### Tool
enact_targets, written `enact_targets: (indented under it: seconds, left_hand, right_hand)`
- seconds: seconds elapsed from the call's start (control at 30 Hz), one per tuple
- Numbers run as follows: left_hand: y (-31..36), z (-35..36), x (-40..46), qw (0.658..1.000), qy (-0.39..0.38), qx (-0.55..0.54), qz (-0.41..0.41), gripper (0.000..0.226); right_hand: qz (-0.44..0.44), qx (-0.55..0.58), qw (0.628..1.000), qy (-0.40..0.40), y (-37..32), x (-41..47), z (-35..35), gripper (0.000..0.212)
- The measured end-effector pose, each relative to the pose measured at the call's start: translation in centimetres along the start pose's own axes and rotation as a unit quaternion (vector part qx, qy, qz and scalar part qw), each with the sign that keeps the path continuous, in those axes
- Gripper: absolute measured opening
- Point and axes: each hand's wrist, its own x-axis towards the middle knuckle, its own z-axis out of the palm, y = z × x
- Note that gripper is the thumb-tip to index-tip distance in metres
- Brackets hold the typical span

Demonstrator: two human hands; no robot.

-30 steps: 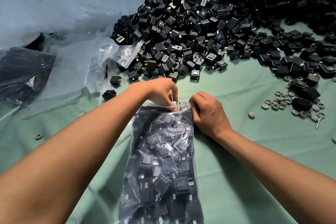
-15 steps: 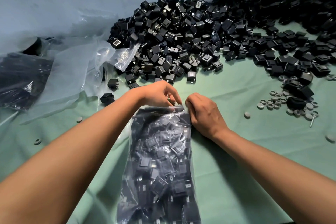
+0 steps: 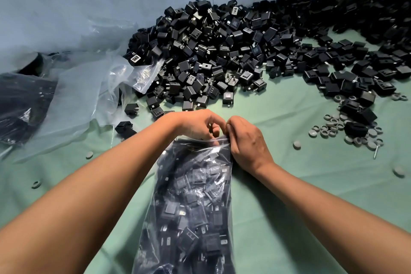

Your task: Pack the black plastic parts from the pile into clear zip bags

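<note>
Sealing looks like the step in hand: 1 clear zip bag (image 3: 195, 202), stuffed nearly full of black plastic parts, lies on the green cloth-covered table (image 3: 300, 196) straight in front of me, mouth pointing away. My left hand (image 3: 198, 125) and my right hand (image 3: 249, 142) meet at its top edge, fingers curled and pinching the zip strip on the right side; whether the strip is fully pressed shut I cannot tell. Plenty is left, I judge: the big pile of black square plastic parts (image 3: 233, 51) beyond my hands hardly looks dented. Loose clear plastic bags (image 3: 89, 95) wait at the left, near that pile. Through the filled bag's glossy, crinkled film the parts show as boxy housings with small metal tabs.
</note>
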Motion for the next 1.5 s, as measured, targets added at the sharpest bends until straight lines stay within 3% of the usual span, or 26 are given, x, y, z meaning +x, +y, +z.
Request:
enact_targets:
  seconds: [0.33,0.57,0.73,0.83,0.93,1.03,1.13,1.23,1.33,1.5]
  left_hand:
    - [0.4,-1.0,0.6,0.997,0.000,0.072,-0.031,0.016]
    - [0.9,-0.5,0.6,0.991,0.033,0.133,-0.009,0.011]
    - [0.6,0.5,0.4,0.991,0.085,0.100,0.022,0.010]
    - [0.4,0.9,0.0,0.993,0.086,0.082,0.007,0.019]
    - [0.1,1.0,-1.0,0.993,0.118,-0.007,0.003,0.033]
    - [-0.9,0.3,-2.6,0.988,0.148,-0.032,0.015,0.045]
    - [-2.4,-1.0,-4.8,0.992,0.119,0.038,-0.014,0.052]
    - [-3.2,-1.1,-6.3,0.993,0.082,0.065,-0.050,0.039]
    - [-3.3,-0.6,-6.8,0.993,0.103,0.044,-0.047,0.033]
    - [-3.3,0.2,-7.3,0.991,0.131,-0.008,-0.035,0.032]
  right_hand:
    - [0.002,0.004,1.000,0.001,0.0,-0.1,0.1,0.018]
    - [0.006,-0.004,1.000,0.000,0.0,0.0,0.0,0.019]
    - [0.004,-0.005,1.000,-0.002,-0.1,0.0,0.0,0.016]
    - [0.013,0.002,1.000,0.001,-0.2,0.0,-0.1,0.014]
    - [0.052,0.021,0.998,0.005,-0.4,0.2,-0.7,0.014]
    - [0.136,0.052,0.987,-0.068,-0.9,2.0,-2.1,0.018]
    - [0.147,-0.004,0.956,-0.252,-1.6,4.7,-4.0,0.026]
    - [0.149,0.006,0.907,-0.395,-2.0,6.0,-5.2,0.030]
    - [0.180,0.030,0.885,-0.428,-1.7,6.1,-5.2,0.020]
    - [0.197,0.058,0.911,-0.357,-0.9,5.4,-4.6,0.014]
